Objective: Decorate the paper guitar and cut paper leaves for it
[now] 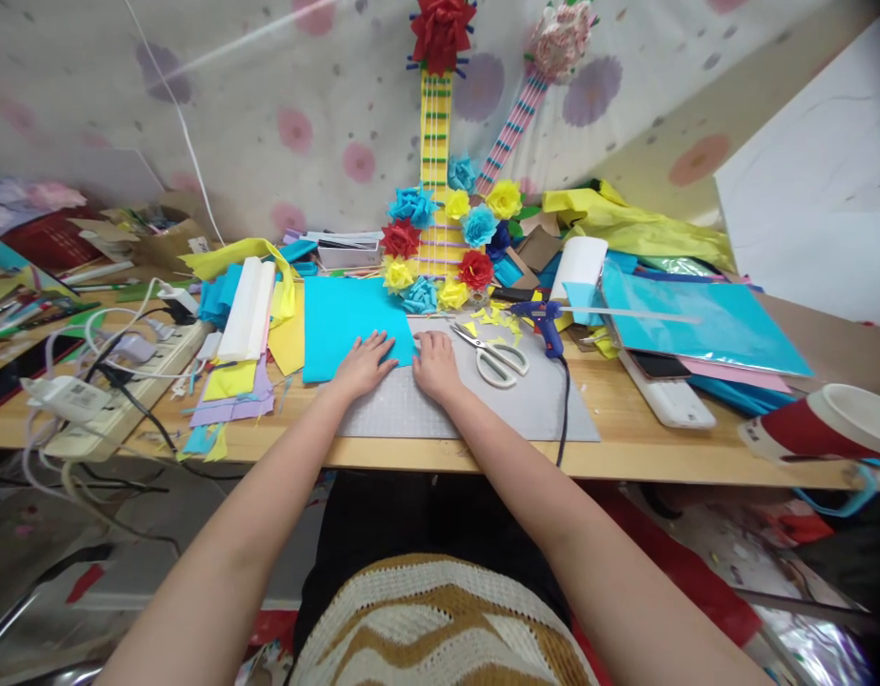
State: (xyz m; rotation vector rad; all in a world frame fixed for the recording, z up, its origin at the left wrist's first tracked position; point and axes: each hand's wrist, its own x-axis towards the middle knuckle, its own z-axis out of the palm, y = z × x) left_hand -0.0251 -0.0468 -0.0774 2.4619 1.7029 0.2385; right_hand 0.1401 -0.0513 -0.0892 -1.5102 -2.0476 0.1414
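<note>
Nearest is a knitted top [440,624] in wavy bands of cream and brown, its weave open and holed; from either side the bare forearms stretch forward over the edge of the wooden tabletop [640,453], converging with the elbows nearly straight; a smooth grey mat [404,410] lies flat beneath the hands.

The left hand [369,365] rests palm down, fingers fanned, on the lower right part of the blue sheet [347,319], its grip released; the right hand [435,365] is set just beside it, knuckles up and fingers slightly bent at the sheet's right edge; whether that grip pinches anything I cannot tell; the sheet is matt, flat and roughly rectangular, lying partly on the mat and partly on the wood.

Right of the hands lie scissors [498,360] with pale looped handles, then ragged yellow scraps [493,321] and a blue glue gun [546,322]; beyond, a yellow guitar-shaped piece [435,143] stands upright, ringed with crinkled, layered flowers [478,226]; behind hangs a creased pale sheeting [232,105] with printed blossoms.
</note>
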